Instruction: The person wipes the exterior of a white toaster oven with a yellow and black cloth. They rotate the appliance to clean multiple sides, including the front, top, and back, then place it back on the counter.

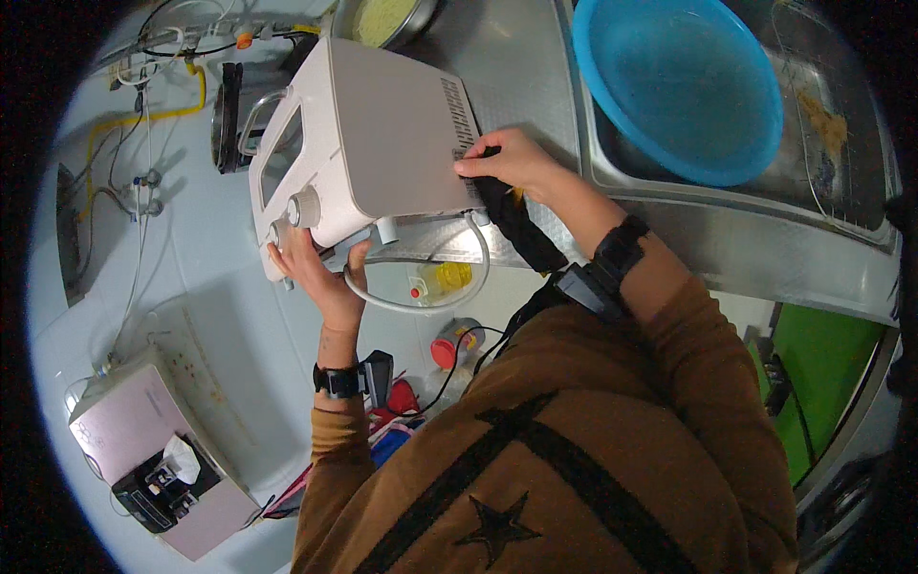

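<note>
A cream-coloured toaster oven (401,129) sits tilted at the near edge of the steel counter, its glass door and knobs facing left. Short white feet stick out from it towards me. My left hand (323,269) grips its near front corner, the fingers by the lower knob and the thumb on the underside. At the vented edge, my right hand (509,161) holds a black cloth (520,222), with thumb and fingertips against the casing. The cloth hangs down towards my waist. A white power cord (423,310) loops below the oven, close to my left thumb.
To the right, a blue basin (613,93) stands over a steel sink (602,168). A metal bowl (429,16) of pale yellow contents is behind the oven. Below the counter are an oil bottle (430,282) and a red-lidded jar (459,344). Pipes and cables run along the left wall.
</note>
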Demonstrator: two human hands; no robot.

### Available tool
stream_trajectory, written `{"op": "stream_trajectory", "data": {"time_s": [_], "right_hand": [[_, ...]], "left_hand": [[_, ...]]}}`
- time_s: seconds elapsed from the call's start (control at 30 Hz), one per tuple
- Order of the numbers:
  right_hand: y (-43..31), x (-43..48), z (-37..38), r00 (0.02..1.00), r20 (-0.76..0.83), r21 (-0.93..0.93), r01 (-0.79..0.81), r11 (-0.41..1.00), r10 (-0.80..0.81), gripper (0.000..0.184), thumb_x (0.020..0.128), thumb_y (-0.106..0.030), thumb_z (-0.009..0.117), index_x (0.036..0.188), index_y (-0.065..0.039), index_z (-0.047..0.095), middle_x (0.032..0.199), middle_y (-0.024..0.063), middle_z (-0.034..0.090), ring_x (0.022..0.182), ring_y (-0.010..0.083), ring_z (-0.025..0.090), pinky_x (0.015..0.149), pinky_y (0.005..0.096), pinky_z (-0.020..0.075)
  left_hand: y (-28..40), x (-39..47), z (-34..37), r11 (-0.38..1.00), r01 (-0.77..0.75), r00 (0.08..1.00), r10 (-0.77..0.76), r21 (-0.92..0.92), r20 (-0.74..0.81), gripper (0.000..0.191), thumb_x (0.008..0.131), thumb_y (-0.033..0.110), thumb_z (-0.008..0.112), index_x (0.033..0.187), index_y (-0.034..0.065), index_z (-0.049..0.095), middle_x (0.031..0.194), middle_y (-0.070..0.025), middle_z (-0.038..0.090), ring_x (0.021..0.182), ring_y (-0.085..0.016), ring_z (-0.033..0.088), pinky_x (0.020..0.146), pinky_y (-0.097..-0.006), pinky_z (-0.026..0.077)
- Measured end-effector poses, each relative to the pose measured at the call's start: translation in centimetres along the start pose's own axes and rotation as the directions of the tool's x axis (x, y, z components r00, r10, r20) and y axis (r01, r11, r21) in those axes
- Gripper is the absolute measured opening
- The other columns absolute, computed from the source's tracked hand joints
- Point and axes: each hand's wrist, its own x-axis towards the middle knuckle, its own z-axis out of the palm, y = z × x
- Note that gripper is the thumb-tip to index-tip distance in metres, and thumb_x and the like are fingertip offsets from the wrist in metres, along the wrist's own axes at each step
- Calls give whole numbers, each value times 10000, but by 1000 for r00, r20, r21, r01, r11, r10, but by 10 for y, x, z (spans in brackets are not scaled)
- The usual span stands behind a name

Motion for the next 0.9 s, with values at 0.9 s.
{"op": "stream_trajectory", "data": {"time_s": [0.9], "right_hand": [[-1, -34, 15, 996, 29, -65, 90, 994, -88, 269, 637, -188, 787, 784, -56, 605, 836, 33, 586, 785, 124, 530, 724, 251, 429]], "left_hand": [[5, 2, 2, 999, 22, 999, -21, 23, -24, 785, 706, 396, 711, 1270, -1, 337, 1177, -166, 450, 1144, -324, 400, 1033, -576, 113]]}}
